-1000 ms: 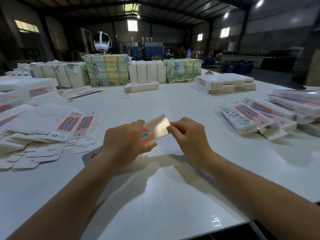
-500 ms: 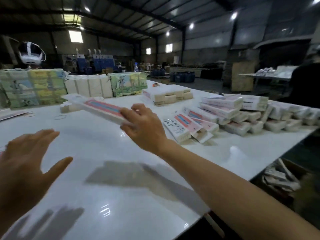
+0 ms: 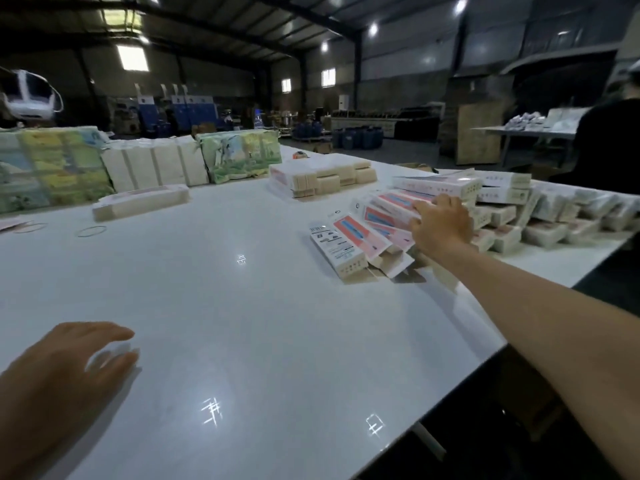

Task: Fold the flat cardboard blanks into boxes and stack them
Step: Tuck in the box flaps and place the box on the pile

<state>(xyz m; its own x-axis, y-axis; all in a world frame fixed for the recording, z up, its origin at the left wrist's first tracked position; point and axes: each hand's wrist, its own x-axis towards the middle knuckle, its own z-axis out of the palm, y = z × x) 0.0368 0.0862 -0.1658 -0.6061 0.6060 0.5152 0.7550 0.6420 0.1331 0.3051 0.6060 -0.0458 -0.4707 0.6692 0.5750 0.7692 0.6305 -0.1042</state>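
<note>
— Where is the right hand [image 3: 441, 221]?

— Stretched out toward the right edge of the white table [image 3: 242, 306]. It grips a folded pink-and-white box [image 3: 394, 206], fingers curled over its near end, and the box lies on top of the fanned row of folded boxes [image 3: 349, 244] there. I cannot tell whether it rests fully on them.

— And the left hand [image 3: 65, 382]?

— Down by the near left corner of the table, palm down, fingers straight and a little spread. It holds nothing. The fingertips are blurred, so whether they touch the surface is unclear.

— So the two hands are well apart?

— Yes, almost the whole width of the table lies between them.

— What else sits near the right hand?

— Just behind it, a larger heap of finished boxes [image 3: 519, 209] along the right edge. Further in, toward the far edge, stands a neat stack of flat blanks [image 3: 322, 174], and a smaller bundle [image 3: 140, 202] lies to the left of that.
</note>
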